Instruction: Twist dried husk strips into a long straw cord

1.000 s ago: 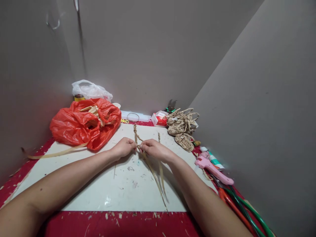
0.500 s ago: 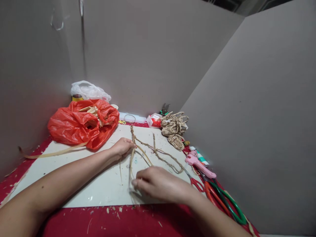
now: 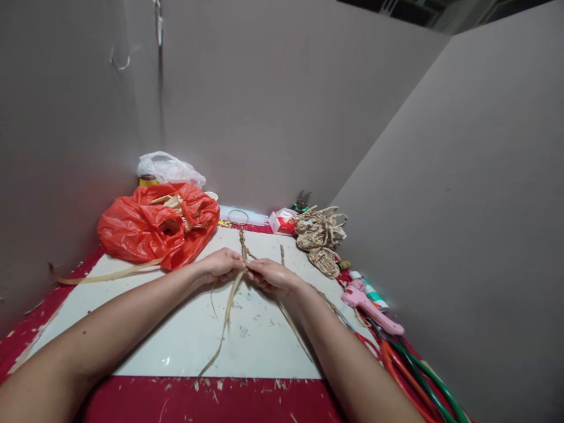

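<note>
A brown twisted straw cord point(image 3: 242, 244) lies on the white board point(image 3: 176, 341), its upper end beyond my fingers. My left hand point(image 3: 223, 265) pinches the cord's lower end. Beside it, fingertips nearly touching, my right hand point(image 3: 271, 276) is closed on the fibre strands at the same spot. One loose pale strand point(image 3: 227, 311) hangs from between the hands toward the board's front edge. Another strand point(image 3: 293, 326) runs out under my right forearm. That forearm hides much of a second cord, whose short end point(image 3: 282, 254) shows above my right hand.
An orange-red plastic bag point(image 3: 141, 226) holding dry fibre stands at the left. At the back right lie woven straw pieces point(image 3: 324, 235). A pink glue gun point(image 3: 372, 308) and large scissors point(image 3: 409, 376) line the right edge. Scraps litter the red cloth point(image 3: 211, 405).
My right hand has moved up and away from me, from low over the board to beside my left hand at the cord. The camera view has shifted slightly.
</note>
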A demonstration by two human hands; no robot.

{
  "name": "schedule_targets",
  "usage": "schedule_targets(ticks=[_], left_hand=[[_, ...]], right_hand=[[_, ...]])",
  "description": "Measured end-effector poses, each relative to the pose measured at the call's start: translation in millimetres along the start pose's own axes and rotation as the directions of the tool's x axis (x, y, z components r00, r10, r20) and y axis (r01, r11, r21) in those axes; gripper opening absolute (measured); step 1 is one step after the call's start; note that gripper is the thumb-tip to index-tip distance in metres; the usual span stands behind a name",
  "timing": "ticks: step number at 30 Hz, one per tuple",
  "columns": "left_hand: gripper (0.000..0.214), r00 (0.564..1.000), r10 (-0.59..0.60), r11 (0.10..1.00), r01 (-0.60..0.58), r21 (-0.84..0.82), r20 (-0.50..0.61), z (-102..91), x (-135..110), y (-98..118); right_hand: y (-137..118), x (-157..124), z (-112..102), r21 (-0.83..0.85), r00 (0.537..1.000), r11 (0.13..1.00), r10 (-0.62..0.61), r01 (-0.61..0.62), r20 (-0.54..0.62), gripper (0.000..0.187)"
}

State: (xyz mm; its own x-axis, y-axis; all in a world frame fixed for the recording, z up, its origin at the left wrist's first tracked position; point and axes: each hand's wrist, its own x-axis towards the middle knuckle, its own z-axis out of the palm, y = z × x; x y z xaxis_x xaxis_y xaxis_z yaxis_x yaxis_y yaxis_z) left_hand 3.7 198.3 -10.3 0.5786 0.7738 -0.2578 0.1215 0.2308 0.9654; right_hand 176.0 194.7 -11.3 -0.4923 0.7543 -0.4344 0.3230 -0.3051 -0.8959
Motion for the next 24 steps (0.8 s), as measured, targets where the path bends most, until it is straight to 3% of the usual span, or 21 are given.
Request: schedule_targets(ticks=[4,9,12,18,24], left_hand=[[0.029,1.0,0.015,0.997,-0.015,0.081,-0.002,-3.9,-0.9,3.2],[0.03,0.999,-0.023,0.992,0.017,0.124,0.045,-5.9,-6.7,13.7],[0.027,1.0,0.006,0.966,-0.007,0.26,0.005,-8.0,-7.2,16.3],[0.022,0.967,0.215,0.747,-0.074,0.661,-0.134,-2.8,-9.0,16.0],[0.018,0.909,0.334,0.431,0.087,0.898,-0.248,29.6,-25.4,18.4]], right_hand=[[4.6,-1.4,-2.0,0.191,0.994,0.982,-0.025,0.005,0.103,0.038],[1.1,-3.7,5.6,0.279,0.997,0.96,-0.032,0.01,0.072,0.036],[0.6,-5.6,8.3,0.286,0.998,0.958,-0.03,0.015,0.048,0.037],[2.9,-3.5,19.8,0.364,0.995,0.931,-0.004,0.042,-0.103,0.029],[4.4,-1.3,33.2,0.505,0.978,0.857,0.006,0.102,-0.206,0.033]])
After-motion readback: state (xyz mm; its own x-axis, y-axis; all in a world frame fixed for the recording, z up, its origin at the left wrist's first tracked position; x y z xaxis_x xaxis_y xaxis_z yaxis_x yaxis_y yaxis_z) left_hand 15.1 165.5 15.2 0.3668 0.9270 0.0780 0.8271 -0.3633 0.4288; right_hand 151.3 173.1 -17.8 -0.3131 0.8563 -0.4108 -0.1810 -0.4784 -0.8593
